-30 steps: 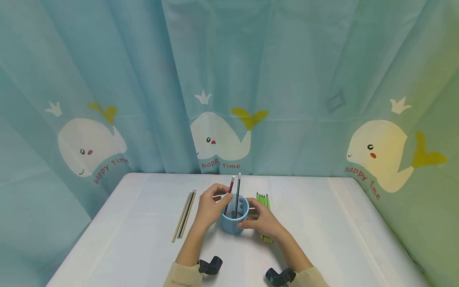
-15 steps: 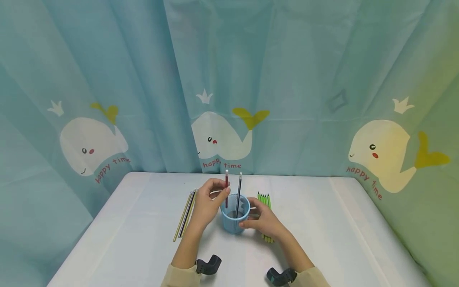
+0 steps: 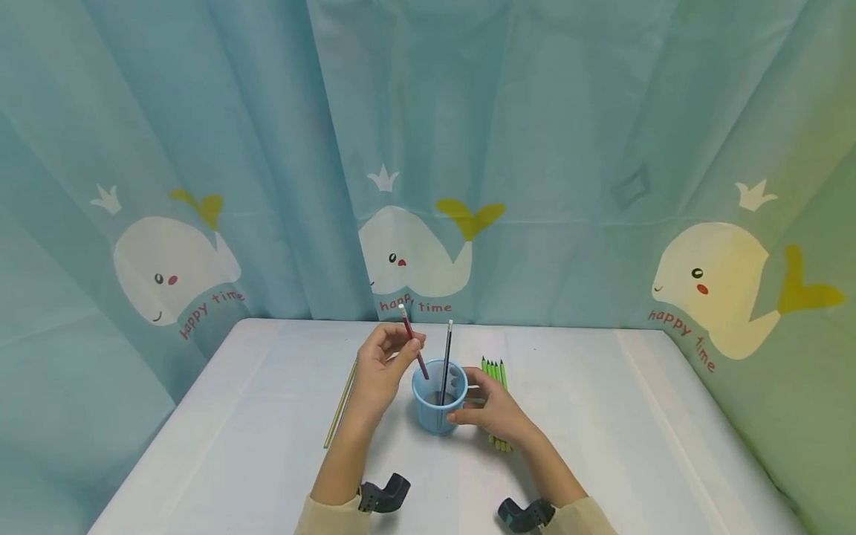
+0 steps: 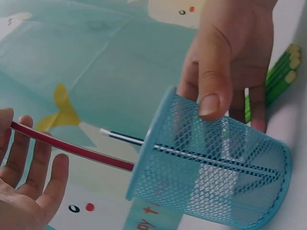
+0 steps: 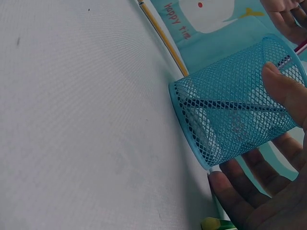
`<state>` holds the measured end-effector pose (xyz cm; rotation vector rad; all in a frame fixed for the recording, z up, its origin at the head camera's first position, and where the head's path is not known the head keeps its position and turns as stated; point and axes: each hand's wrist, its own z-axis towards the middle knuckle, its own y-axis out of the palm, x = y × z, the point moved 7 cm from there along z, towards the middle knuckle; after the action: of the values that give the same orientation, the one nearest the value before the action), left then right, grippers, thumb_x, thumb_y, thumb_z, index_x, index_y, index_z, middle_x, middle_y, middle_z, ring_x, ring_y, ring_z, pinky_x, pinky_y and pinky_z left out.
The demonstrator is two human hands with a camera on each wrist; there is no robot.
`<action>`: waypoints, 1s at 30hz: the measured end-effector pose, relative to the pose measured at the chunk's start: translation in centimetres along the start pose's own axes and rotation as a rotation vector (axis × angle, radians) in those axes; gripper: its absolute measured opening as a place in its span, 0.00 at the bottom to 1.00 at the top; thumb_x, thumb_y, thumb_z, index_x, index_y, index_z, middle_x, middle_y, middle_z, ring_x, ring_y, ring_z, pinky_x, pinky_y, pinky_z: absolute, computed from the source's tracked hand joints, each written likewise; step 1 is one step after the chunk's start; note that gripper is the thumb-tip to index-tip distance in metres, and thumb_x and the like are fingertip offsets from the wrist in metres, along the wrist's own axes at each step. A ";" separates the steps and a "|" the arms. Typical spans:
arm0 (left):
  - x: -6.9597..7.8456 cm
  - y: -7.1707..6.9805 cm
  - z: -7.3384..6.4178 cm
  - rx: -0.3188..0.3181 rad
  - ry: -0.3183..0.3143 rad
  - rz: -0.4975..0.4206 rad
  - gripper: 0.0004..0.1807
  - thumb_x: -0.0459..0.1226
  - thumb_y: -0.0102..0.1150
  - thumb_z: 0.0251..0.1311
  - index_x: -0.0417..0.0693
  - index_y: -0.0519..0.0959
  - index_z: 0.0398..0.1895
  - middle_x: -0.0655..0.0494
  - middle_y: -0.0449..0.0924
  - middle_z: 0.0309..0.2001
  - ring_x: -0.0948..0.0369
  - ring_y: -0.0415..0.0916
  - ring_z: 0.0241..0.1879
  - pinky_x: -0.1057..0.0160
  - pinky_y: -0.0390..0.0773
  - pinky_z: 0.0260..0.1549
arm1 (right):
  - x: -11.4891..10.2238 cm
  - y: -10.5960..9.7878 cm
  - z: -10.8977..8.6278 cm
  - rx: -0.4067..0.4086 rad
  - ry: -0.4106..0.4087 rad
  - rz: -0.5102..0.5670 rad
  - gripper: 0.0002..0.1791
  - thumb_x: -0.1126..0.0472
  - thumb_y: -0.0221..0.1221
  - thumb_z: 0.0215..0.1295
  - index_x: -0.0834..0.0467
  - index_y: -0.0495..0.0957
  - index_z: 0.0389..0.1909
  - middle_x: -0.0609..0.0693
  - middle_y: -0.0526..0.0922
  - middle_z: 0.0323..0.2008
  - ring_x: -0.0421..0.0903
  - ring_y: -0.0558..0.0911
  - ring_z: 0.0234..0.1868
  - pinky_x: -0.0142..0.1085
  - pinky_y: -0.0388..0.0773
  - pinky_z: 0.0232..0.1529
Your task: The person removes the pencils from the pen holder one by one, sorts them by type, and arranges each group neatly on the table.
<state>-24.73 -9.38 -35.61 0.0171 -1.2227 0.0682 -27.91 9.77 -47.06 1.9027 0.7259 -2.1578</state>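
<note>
My left hand (image 3: 376, 380) pinches a red pencil (image 4: 76, 152) with a white end. The pencil slants, its lower end at the rim of a blue mesh pencil cup (image 3: 431, 422). Inside the cup leans a black-and-white striped pencil (image 3: 446, 357), its white tip well above the rim. My right hand (image 3: 498, 412) holds the cup from the right, thumb on the near side and fingers round the far side, as the right wrist view shows with the thumb (image 5: 285, 91) against the mesh. The cup stands upright on the table.
Green pencils (image 3: 498, 446) lie side by side on the white table (image 3: 234, 431), partly behind my right hand. Yellow-striped pencils (image 3: 339, 412) lie left of the cup, partly covered by my left hand. A whale-print curtain (image 3: 568, 148) hangs behind the table's far edge.
My left hand has moved up and left with the red pencil, whose lower end has risen from inside the cup to its rim. The right hand keeps its place on the cup.
</note>
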 end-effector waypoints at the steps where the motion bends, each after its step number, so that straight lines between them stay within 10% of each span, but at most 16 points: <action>1: 0.1 -0.1 0.0 -0.001 0.000 -0.011 0.13 0.40 0.62 0.67 0.45 0.75 0.49 0.46 0.85 0.49 0.56 0.81 0.51 0.64 0.82 0.53 | 0.0 0.0 0.0 0.000 0.000 0.004 0.40 0.61 0.75 0.51 0.59 0.70 0.66 0.59 0.77 0.60 0.62 0.78 0.60 0.54 0.77 0.61; 30: 0.3 -2.5 0.3 0.029 -0.033 -0.125 0.15 0.31 0.58 0.68 0.40 0.71 0.56 0.41 0.81 0.50 0.54 0.85 0.44 0.57 0.87 0.43 | 0.0 -0.1 0.1 -0.004 0.000 -0.013 0.40 0.61 0.75 0.51 0.58 0.70 0.66 0.59 0.77 0.59 0.61 0.78 0.60 0.53 0.77 0.61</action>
<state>-24.74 -11.88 -35.12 0.1207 -1.2511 -0.0236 -28.02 9.78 -47.03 1.9014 0.7445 -2.1621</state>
